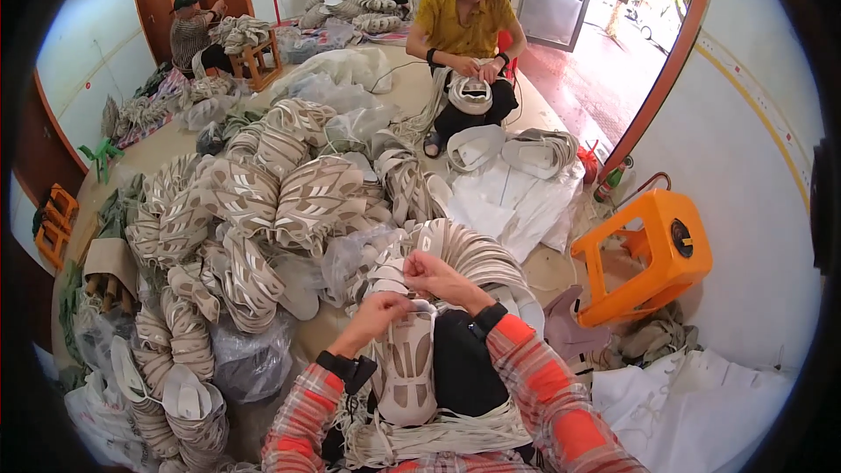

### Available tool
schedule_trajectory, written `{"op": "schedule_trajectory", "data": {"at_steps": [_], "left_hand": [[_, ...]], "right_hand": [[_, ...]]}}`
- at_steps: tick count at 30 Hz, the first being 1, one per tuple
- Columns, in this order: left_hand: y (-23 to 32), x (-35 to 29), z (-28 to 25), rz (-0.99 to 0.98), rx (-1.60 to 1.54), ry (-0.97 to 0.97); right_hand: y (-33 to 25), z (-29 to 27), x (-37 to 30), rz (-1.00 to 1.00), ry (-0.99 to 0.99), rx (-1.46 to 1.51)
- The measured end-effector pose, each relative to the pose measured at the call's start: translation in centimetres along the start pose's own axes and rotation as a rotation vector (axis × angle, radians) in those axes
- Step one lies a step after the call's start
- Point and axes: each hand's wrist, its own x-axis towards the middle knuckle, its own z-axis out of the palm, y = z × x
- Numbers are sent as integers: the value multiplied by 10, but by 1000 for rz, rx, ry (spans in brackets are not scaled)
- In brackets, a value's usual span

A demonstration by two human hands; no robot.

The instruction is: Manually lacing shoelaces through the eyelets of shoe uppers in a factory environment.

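A beige and white shoe upper (408, 377) rests on my lap, its rounded toe toward me. My left hand (382, 312) is closed at the upper's far opening, with finger and thumb pinched on its edge. Just beyond and to the right, my right hand (431, 275) is raised with its fingertips pressed together. What it pinches, perhaps a thin lace, is too small to tell. A bundle of cream laces (442, 440) lies across my lap, on the near side of the upper. Past my hands, a curved row of nested shoe uppers (469, 250) fans out to the right.
Piles of shoe uppers (272, 184) and clear plastic bags (254, 359) cover the floor at left. An orange stool (653, 250) stands at right, above white sheeting (701, 407). A person in a yellow shirt (469, 26) works on an upper ahead; two others sit farther back.
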Motion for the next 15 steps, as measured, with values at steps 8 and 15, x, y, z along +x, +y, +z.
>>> {"op": "schedule_trajectory", "data": {"at_steps": [8,15], "left_hand": [[-66,10,-46,-335,-159,292],[-72,-39,-35,18,330,332]], "right_hand": [[61,-16,43,-108,107,-623],[57,-53,2,221,-218,-1089]]}}
